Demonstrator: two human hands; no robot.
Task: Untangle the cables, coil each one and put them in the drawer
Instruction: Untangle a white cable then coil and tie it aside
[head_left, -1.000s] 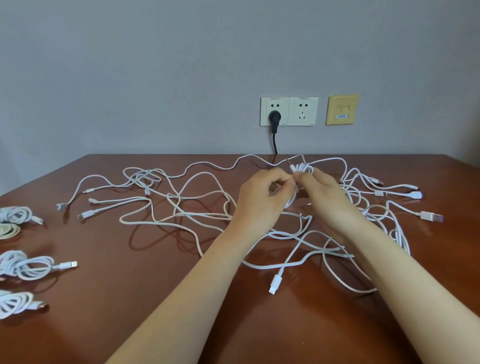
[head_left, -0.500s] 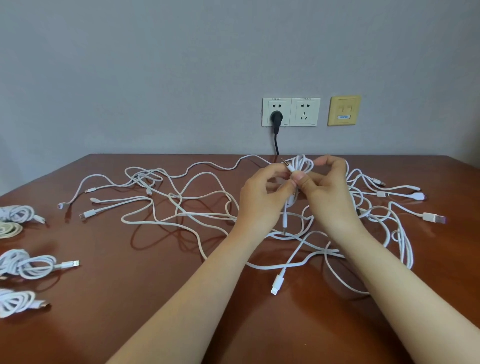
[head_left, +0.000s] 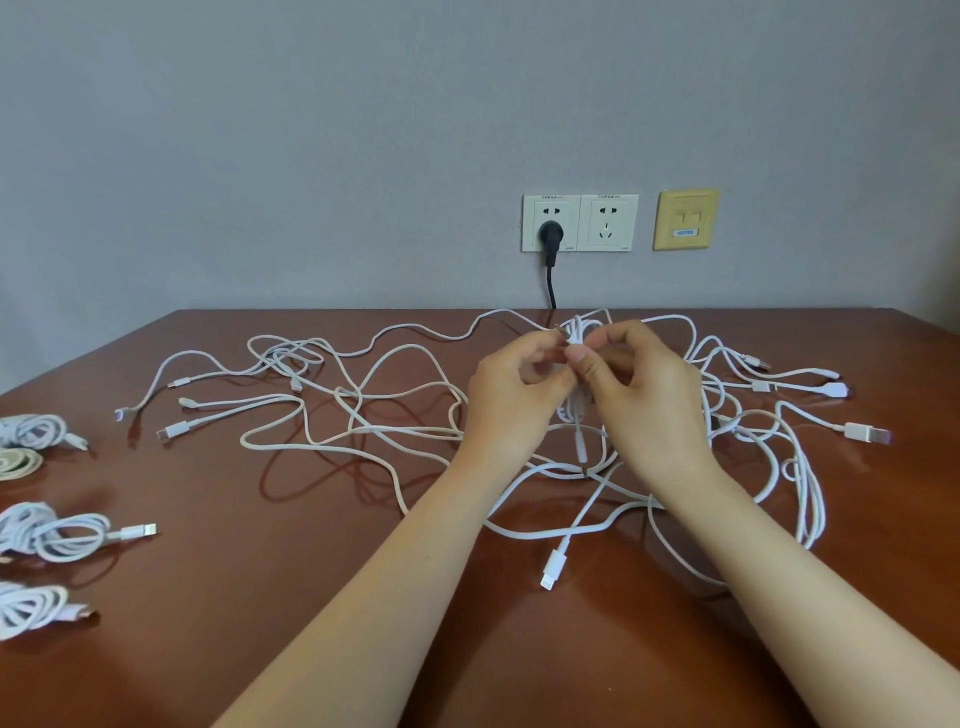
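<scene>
We are coiling one cable: our left hand (head_left: 511, 395) and right hand (head_left: 649, 400) both pinch its small white coil (head_left: 577, 332) above the tangle (head_left: 374, 415), toward the far side of the table (head_left: 260, 649). Next, we judge, the loose tail (head_left: 582, 447) needs wrapping in. Near left lie finished coils (head_left: 52, 535); no drawer shows. The blue label on the wall plate (head_left: 687, 208) is unreadable.

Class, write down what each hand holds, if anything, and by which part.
The left hand and right hand both pinch one small white cable coil near its top; its lower loops hang free.
</scene>
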